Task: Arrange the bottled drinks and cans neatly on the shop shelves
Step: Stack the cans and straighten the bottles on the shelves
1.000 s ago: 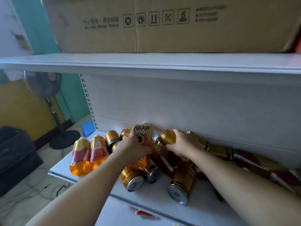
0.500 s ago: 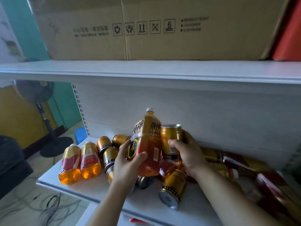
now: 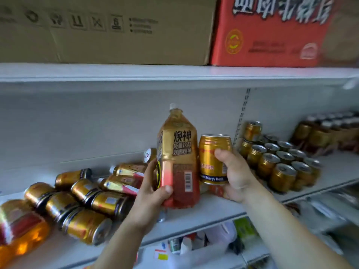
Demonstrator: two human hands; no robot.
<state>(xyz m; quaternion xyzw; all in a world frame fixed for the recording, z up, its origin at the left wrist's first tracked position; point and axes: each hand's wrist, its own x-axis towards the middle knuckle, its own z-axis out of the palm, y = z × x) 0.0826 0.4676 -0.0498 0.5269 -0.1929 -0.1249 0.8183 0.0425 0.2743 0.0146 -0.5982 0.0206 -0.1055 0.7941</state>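
Bottle (image 3: 179, 152) gripped upright in my left hand (image 3: 153, 193) and can (image 3: 211, 158) clasped in my right hand (image 3: 235, 175), both held over the middle of the shelf (image 3: 213, 212), I'd carry the can right to the standing rows (image 3: 279, 162) and set it down flush without toppling neighbours.

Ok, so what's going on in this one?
A person is sorting drinks at a shop shelf. The left hand grips a tall bottle upright, and the right hand holds a gold can right beside it. To the left, fallen cans and bottles lie in a jumble. To the right, upright cans stand in neat rows.
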